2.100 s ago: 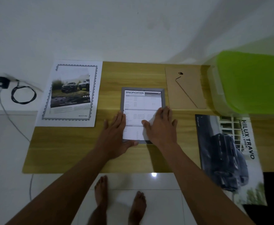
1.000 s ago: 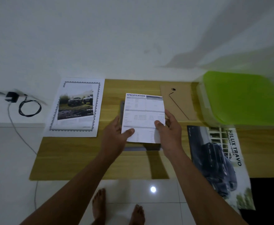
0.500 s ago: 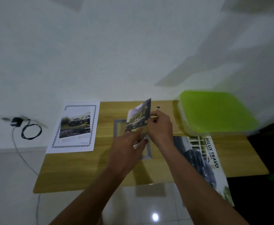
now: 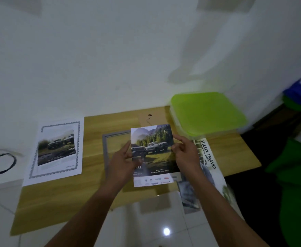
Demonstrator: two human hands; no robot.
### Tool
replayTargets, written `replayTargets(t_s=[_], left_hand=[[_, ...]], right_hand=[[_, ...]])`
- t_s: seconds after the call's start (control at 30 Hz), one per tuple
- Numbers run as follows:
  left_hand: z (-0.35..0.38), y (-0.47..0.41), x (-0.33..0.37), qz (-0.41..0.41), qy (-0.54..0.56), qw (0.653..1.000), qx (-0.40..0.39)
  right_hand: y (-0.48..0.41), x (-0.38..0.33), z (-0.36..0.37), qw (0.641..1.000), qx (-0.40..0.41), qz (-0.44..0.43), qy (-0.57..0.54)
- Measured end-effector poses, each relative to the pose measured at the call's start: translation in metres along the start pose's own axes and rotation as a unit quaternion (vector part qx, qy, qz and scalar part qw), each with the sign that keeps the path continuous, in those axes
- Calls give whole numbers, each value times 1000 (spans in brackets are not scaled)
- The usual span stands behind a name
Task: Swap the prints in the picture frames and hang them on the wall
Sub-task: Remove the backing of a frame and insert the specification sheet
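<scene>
My left hand [image 4: 123, 162] and right hand [image 4: 187, 155] pinch the print [image 4: 153, 138] by its sides. Best lowered flat, squared to the grey frame [image 4: 105, 154], seemingly empty, mid-picture.

Both hands hold one print [image 4: 152, 150] up over the table [image 4: 60, 198] — left hand [image 4: 123, 162] pinches its left edge, right hand [image 4: 186, 154] its right edge. Picture side faces camera (two trucks, trees). Grey frame [image 4: 105, 148] lies flat beneath it, backing board [image 4: 155, 118] behind it. Bordered print [image 4: 57, 150] at left, green-lidded box [image 4: 206, 113] at right.
</scene>
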State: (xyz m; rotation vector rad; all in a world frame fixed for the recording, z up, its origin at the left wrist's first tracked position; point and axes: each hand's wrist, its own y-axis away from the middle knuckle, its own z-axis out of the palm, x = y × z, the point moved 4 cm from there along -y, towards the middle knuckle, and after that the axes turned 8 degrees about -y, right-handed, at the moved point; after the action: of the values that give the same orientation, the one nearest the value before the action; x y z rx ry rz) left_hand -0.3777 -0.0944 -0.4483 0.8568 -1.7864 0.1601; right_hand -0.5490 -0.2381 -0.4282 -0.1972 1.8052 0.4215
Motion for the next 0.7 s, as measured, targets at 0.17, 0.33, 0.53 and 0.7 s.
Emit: replayTargets(t_s=[0.17,0.33,0.53,0.7], left_hand=[[59,-4,9,28,-69,997,-16],[135,-11,0,3,-55,998,-41],[203,-26,-13,-1,-117,993,3],[219,-43,-16,16,-282,959,11]], right_hand=[[-16,42,-44,999,-9,38,22],[-47,101,-90,995,-20,67,76],[-83,141,-123,982,-42,64,175],[-102,144,-129,959,-78,0,272]])
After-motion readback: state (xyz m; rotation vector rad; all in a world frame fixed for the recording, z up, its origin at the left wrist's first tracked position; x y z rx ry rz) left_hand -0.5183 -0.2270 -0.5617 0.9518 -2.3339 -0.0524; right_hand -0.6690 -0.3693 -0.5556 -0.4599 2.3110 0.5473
